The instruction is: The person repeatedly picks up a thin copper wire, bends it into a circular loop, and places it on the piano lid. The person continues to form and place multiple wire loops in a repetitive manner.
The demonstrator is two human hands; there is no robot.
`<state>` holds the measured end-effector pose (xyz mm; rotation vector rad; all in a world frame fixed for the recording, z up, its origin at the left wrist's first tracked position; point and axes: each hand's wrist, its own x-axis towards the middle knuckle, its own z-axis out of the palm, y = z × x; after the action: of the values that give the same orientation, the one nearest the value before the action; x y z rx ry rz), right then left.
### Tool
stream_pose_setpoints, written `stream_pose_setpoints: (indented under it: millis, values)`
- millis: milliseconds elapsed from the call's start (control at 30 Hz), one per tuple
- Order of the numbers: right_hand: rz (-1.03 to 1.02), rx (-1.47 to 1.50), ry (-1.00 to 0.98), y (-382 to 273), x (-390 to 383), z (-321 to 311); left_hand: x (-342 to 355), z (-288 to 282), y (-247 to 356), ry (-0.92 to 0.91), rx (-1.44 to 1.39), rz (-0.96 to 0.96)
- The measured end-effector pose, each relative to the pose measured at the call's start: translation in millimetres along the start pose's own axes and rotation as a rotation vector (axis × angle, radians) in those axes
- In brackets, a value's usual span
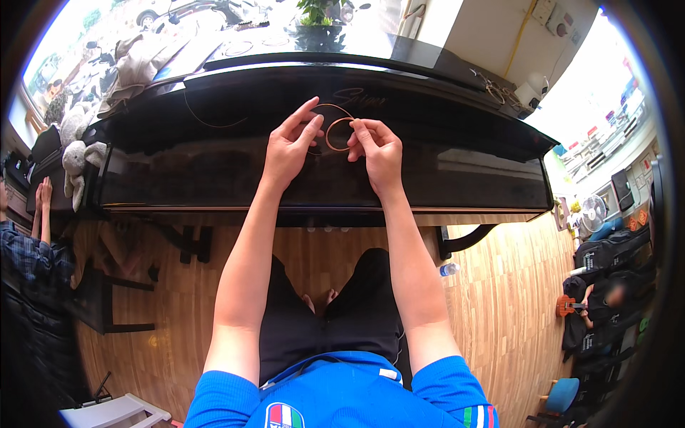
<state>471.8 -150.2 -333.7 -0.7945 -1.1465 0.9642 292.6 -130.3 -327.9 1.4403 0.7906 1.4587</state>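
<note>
A thin copper-coloured wire (328, 140), coiled into a ring, hangs in front of the black piano. My right hand (380, 151) pinches the ring at its right side between thumb and fingers. From that pinch a looser arc of the wire curves up and over to the left, reaching the fingertips of my left hand (287, 151). The left thumb and forefinger are stretched out and apart, beside the arc's end. Whether the wire touches the left fingers, or runs behind them, I cannot make out.
The upright piano (214, 167) spans the front, its lid shut. A grey plush toy (74, 160) hangs at its left end, near another person's hands (44, 194). Tangled wires (499, 91) lie on top. A plastic bottle (449, 269) is on the wooden floor.
</note>
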Motion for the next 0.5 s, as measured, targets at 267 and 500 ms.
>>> stream_pose_setpoints:
  millis: [267,500]
  values:
    - [0.019,-0.022,0.035,-2.5,-1.7,1.8,3.8,-3.9,-7.8,0.088,-0.001,0.015]
    - [-0.025,-0.037,0.03,2.3,-0.2,0.2,1.1,0.5,-3.8,0.125,0.104,0.114]
